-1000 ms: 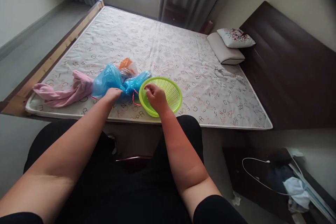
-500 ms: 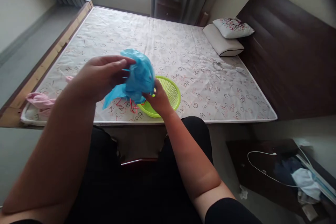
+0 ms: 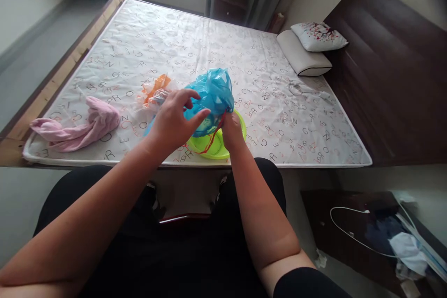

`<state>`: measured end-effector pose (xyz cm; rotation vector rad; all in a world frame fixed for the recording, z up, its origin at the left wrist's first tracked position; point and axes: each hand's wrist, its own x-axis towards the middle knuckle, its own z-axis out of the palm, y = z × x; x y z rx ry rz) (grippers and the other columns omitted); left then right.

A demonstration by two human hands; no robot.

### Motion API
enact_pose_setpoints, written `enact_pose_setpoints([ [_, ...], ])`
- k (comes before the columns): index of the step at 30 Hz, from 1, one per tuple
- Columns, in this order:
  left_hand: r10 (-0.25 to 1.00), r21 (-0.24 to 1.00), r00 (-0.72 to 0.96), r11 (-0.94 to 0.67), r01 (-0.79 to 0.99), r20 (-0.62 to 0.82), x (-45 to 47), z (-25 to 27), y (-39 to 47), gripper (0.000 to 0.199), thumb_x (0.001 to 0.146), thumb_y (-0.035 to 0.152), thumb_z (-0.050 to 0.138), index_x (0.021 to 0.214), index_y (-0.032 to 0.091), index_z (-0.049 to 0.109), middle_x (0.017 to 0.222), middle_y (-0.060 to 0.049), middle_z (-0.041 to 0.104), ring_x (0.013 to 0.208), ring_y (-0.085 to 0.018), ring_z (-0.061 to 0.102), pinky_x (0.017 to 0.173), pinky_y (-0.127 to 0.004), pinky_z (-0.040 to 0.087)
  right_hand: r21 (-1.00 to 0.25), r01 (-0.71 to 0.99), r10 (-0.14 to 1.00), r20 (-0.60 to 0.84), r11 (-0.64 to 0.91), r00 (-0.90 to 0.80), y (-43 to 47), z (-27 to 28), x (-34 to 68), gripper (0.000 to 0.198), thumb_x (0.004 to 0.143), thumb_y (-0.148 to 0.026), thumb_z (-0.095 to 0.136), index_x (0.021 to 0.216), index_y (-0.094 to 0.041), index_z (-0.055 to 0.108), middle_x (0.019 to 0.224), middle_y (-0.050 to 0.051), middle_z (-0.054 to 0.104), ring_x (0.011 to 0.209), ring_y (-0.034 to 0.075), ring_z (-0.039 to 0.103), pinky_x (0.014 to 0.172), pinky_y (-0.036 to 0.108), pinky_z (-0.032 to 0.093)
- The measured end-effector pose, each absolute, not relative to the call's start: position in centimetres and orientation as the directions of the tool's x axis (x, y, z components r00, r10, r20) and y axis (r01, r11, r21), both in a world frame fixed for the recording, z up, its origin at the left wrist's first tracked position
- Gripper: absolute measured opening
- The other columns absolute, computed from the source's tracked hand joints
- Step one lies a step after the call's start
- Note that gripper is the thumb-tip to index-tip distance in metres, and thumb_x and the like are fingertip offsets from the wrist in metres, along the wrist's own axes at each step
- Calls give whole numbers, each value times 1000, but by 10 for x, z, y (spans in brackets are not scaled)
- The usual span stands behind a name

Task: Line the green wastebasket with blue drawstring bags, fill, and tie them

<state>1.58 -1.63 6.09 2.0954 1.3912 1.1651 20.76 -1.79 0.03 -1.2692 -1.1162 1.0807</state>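
A crumpled blue plastic bag with a red drawstring hangs over a lime-green plastic basket. My right hand is closed on the bag's right edge, where the red string comes out; its fingertips are partly hidden. My left hand is at the bag's left side, thumb and fingers apart, not gripping it. Behind my left hand lies a crumpled orange and clear plastic bag. To the left, a pink cloth lies bunched on the mattress.
All this is on a letter-printed mattress in front of my knees. A pillow and a cream cushion lie near the dark headboard. At lower right stands a dark bedside table with a white cable.
The blue bag has moved right, over the basket. My left hand has come away from the bag and lowered, uncovering the pink cloth and the orange bag.
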Motion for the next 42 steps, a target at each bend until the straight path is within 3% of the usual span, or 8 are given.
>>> enact_pose_setpoints([
  [4, 896, 647, 200, -427, 632, 396, 10, 42, -1, 68, 87, 35, 91, 148, 26, 63, 155, -15, 63, 150, -37, 56, 127, -54, 50, -996, -50, 996, -64, -67, -67, -14, -5, 207, 31, 109, -49, 53, 105, -24, 72, 115, 9, 80, 106, 25, 77, 85, 41, 68],
  [8, 922, 662, 122, -352, 662, 368, 1, 32, 13, 50, 89, 32, 86, 136, 29, 70, 170, -12, 53, 164, -41, 42, 134, -60, 39, -989, -53, 968, -125, -140, -217, -14, -11, 209, 33, 108, -47, 53, 113, -24, 77, 122, 9, 82, 112, 25, 79, 87, 43, 71],
  [12, 957, 716, 111, -276, 642, 269, -6, 38, 19, 13, 94, 28, 74, 106, 24, 74, 145, -11, 73, 142, -35, 64, 126, -54, 49, -989, 44, 951, -151, -144, -269, -16, -11, 218, 28, 106, -39, 57, 109, -23, 80, 120, 8, 81, 110, 23, 76, 85, 38, 71],
  [15, 977, 778, 55, -198, 596, 207, -10, 43, 23, 12, 96, 32, 71, 103, 21, 71, 119, -10, 80, 116, -28, 73, 111, -46, 58, -989, 41, 968, -149, -143, -203, -16, -5, 223, 28, 105, -42, 58, 110, -23, 79, 117, 7, 80, 105, 23, 76, 78, 35, 69],
  [24, 931, 813, -117, -234, 534, 345, -29, 57, 30, 16, 85, 15, 68, 99, 23, 70, 127, -9, 79, 123, -28, 74, 112, -44, 58, -996, 44, 997, -74, -74, -7, -14, 0, 227, 43, 105, -62, 62, 99, -21, 74, 99, 7, 77, 85, 18, 73, 73, 30, 63],
  [29, 919, 753, -3, -321, 575, 394, -14, 68, 16, 14, 95, 29, 67, 105, 23, 77, 114, -7, 79, 114, -27, 73, 110, -41, 57, -944, 263, 979, 179, 199, -97, -14, 3, 226, 38, 108, -57, 59, 106, -24, 78, 107, 7, 78, 103, 22, 73, 98, 39, 62],
  [34, 974, 759, 151, -228, 609, 171, 1, 67, 13, 38, 97, 55, 71, 106, 20, 80, 105, -8, 80, 104, -27, 73, 97, -37, 59, -826, 353, 885, 331, 440, -327, -20, 11, 217, 25, 109, -42, 61, 111, -27, 81, 136, 10, 74, 134, 29, 67, 123, 51, 52],
  [42, 969, 743, 248, -178, 645, 17, 2, 60, 12, 26, 97, 39, 65, 87, 19, 78, 78, -3, 70, 77, -22, 66, 73, -35, 54, -993, 105, 956, 27, 60, -293, -25, 15, 215, 43, 97, -57, 75, 122, -23, 68, 125, 10, 77, 117, 26, 75, 102, 42, 66],
])
